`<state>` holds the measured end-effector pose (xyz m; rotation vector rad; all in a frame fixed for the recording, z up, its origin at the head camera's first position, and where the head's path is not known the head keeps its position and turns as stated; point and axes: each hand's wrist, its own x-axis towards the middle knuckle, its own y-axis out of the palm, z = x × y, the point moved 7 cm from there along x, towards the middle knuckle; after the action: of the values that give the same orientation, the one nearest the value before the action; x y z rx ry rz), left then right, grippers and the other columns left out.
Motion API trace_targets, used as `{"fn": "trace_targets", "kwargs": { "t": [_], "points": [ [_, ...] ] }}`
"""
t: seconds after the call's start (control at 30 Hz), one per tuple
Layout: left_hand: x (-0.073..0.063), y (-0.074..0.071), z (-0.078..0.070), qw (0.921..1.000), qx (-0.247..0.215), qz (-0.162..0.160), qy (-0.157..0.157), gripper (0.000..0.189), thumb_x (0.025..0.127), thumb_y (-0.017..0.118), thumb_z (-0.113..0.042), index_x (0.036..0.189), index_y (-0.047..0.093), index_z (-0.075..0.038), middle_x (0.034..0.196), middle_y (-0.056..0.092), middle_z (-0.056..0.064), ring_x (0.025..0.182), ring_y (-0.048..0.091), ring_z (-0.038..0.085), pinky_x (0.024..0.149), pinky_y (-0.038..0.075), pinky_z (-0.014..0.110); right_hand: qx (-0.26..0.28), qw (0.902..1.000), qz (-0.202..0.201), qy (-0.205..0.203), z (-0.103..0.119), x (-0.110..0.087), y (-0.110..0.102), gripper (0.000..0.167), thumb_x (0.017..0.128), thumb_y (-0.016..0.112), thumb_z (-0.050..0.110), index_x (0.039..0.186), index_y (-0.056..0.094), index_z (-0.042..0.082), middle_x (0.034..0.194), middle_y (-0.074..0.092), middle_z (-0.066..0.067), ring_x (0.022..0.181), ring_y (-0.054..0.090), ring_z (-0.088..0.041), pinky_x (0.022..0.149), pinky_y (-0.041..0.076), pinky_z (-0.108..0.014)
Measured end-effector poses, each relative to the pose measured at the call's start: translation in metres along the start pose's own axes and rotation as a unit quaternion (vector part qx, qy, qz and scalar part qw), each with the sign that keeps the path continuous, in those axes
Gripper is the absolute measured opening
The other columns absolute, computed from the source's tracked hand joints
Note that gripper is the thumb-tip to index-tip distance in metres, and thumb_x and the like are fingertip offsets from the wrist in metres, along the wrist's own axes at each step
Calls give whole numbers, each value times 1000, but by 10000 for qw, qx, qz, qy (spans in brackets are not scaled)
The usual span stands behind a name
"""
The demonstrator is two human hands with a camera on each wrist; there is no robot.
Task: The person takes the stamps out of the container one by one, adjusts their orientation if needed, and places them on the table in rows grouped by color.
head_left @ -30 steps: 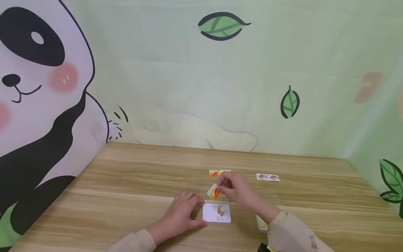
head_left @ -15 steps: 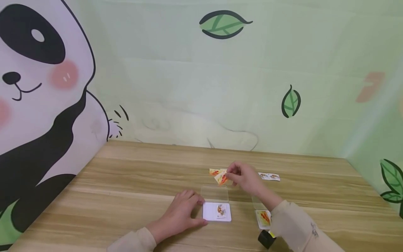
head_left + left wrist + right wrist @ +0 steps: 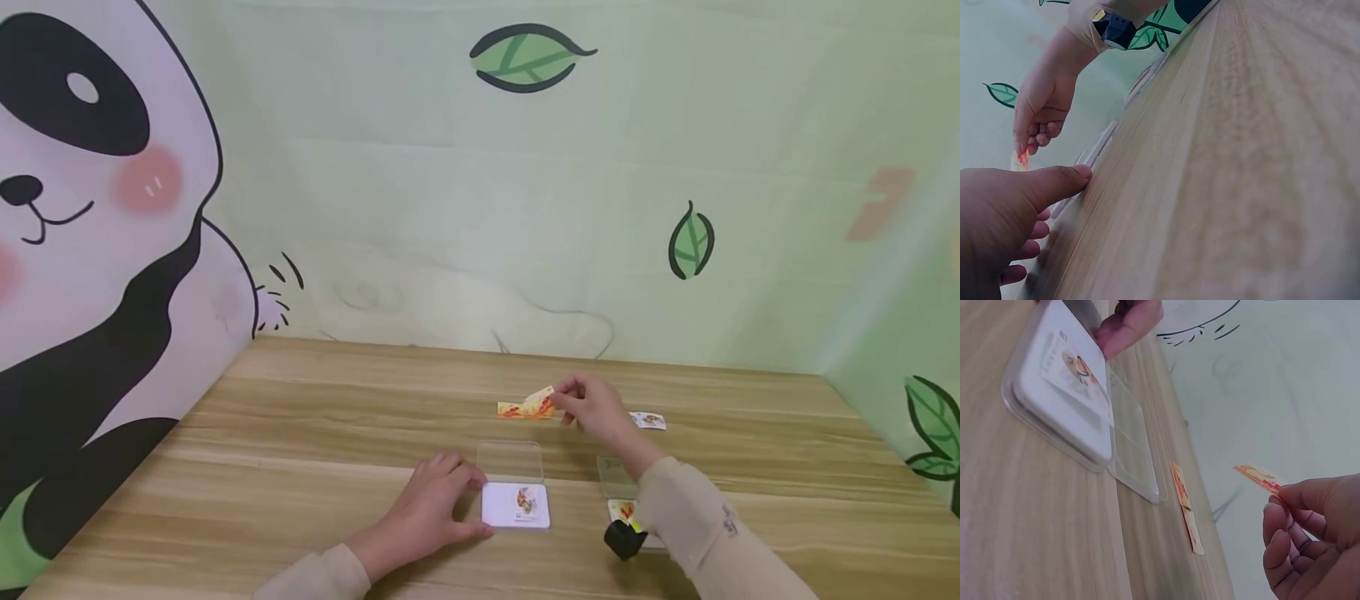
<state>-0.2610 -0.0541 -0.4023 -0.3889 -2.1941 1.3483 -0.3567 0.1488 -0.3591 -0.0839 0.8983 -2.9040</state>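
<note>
Within right hand [image 3: 1319, 531], orange-yellow slip [image 3: 1259, 477].

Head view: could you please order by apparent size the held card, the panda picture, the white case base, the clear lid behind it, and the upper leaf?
1. Panda picture
2. Upper leaf
3. White case base and clear lid: nearly alike, not ranked
4. Held card, partly covered

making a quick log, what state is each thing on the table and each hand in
left hand: touching edge of left case
right hand: pinching orange card
orange card: held, tilted
left case: open, picture card on it
right case: open, partly hidden
orange strip: lying on table
white strip: on table, partly hidden
</note>
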Motion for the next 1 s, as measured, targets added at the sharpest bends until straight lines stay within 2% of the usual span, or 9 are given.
{"fn": "trace_targets", "kwargs": {
  "t": [0.33,0.77,1.0],
  "points": [
    [-1,0,0,10000,-5,-25,-12,49,71,82,-42,105,63,-13,101,59,-3,102,52,17,93,43,42,181,9995,-196,196,-13,8,-7,15,94,57,10,100,58,-4,94,67,-22,58,54,-8,49,42,-22],
    [0,1,0,9999,-49,90,-59,49,72,81,-43,107,63,-13,102,59,-3,103,52,17,96,42,43,11,9973,-374,625,-32,15,-13,14,93,57,8,99,58,-5,89,68,-16,58,54,-7,54,46,-23],
    [0,1,0,10000,-20,48,-39,49,71,81,-43,106,63,-13,102,59,-4,102,52,17,95,42,42,30,9960,-413,793,-43,19,-14,17,91,57,8,101,58,-6,84,67,-11,56,54,-6,51,43,-21]
  ]
}}
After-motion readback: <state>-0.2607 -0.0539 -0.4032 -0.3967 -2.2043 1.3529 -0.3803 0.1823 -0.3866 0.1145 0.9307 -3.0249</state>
